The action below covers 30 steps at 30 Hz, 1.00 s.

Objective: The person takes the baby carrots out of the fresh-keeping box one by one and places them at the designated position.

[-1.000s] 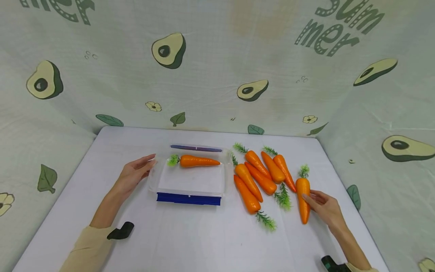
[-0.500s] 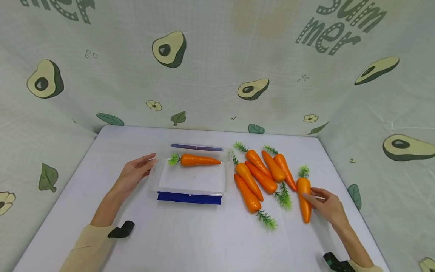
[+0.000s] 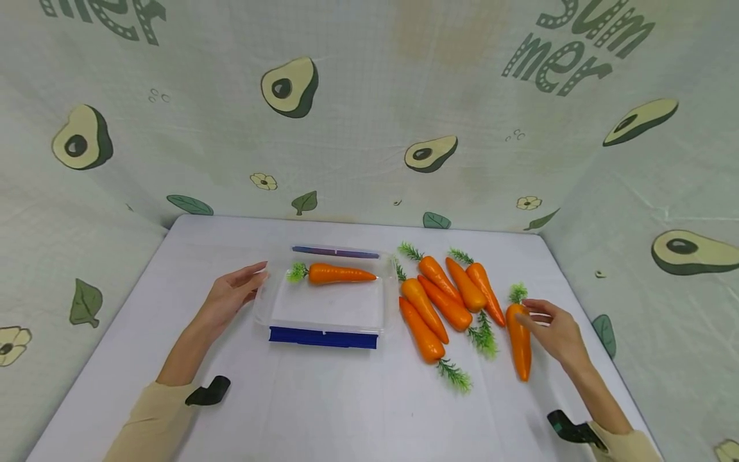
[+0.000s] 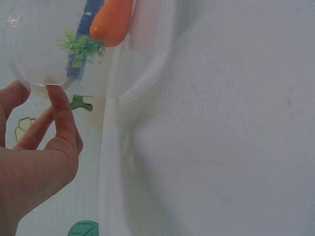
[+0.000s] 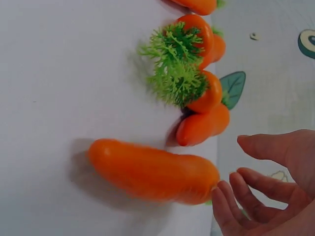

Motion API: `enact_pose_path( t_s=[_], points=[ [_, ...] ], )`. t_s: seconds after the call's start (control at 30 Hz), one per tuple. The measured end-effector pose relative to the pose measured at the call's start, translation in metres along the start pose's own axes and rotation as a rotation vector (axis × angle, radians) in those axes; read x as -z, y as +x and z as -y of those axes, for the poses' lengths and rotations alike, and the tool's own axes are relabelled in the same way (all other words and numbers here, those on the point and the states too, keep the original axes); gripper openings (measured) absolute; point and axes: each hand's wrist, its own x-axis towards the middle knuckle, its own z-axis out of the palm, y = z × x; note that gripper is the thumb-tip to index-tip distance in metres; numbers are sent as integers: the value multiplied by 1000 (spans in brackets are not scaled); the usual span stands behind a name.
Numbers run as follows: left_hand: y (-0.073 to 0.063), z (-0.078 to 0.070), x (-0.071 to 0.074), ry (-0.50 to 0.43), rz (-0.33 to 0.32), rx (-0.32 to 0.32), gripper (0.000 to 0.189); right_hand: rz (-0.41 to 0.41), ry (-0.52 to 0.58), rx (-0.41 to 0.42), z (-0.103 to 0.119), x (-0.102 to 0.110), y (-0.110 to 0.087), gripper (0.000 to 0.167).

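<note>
A clear plastic food container (image 3: 390,301) with blue clips stands left of centre, one carrot (image 3: 340,274) with green leaves lying inside. My left hand (image 3: 231,292) holds the container's left edge, thumb and fingertip at its rim in the left wrist view. On the right, a single carrot (image 3: 520,346) lies on the table, leafy end away from me. My right hand (image 3: 557,330) is beside its thick end. In the right wrist view the thumb stands apart from the carrot (image 5: 157,172), and the other fingertips are right at its thick end.
Several carrots (image 3: 444,301) with green tops lie in a loose pile between the container and the single carrot. A white table (image 3: 346,410) carries everything. Cloth printed with avocados (image 3: 358,128) hangs behind and at the sides.
My right hand has slid away from me along the single carrot toward its leafy end, and its grip has loosened. The left hand stays at the container.
</note>
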Motion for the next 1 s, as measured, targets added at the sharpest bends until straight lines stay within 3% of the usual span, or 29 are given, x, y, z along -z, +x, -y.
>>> enact_pose_path(
  t_s=[0.57, 1.0],
  points=[
    [1, 2, 0, -14, -12, 3, 73, 49, 80, 183, 60, -5, 24, 45],
    [1, 2, -1, -11, -18, 6, 72, 93, 180, 289, 112, -22, 44, 40]
  ],
)
